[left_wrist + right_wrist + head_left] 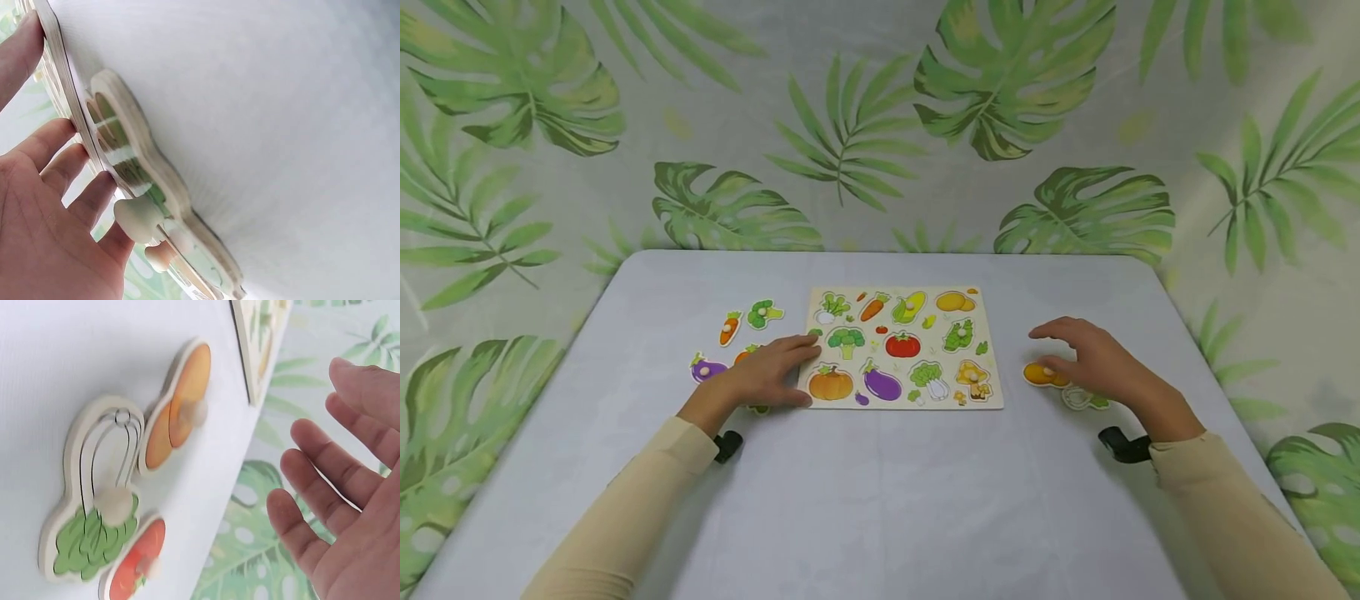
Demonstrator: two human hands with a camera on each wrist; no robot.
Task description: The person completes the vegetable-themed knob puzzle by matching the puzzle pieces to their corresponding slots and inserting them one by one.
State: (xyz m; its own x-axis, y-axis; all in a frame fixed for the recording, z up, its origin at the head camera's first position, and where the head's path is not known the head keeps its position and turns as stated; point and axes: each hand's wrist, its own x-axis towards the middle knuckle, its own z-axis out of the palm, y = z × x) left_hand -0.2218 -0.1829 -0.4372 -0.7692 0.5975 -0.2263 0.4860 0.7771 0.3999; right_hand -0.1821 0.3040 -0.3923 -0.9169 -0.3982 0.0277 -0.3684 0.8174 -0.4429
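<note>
A wooden vegetable puzzle board (931,342) lies flat mid-table; a mushroom piece (973,377) and a green piece (959,335) with knobs sit in its right side. My left hand (767,371) touches the board's left edge, fingers extended, fingertips right at the rim in the left wrist view. Below it there is a green knobbed piece (147,181). My right hand (1105,362) hovers with relaxed, spread fingers over a yellow-orange two-lobed piece (187,381) and a bok choy piece (100,450). A tomato piece (140,556) shows beside them and is hidden in the head view.
Left of the board lie a carrot piece (728,329), a broccoli piece (763,314) and an eggplant piece (706,368). An orange piece (745,354) is partly covered by my left hand. A white cloth (880,500) covers the table; a leaf-print curtain (880,125) hangs behind.
</note>
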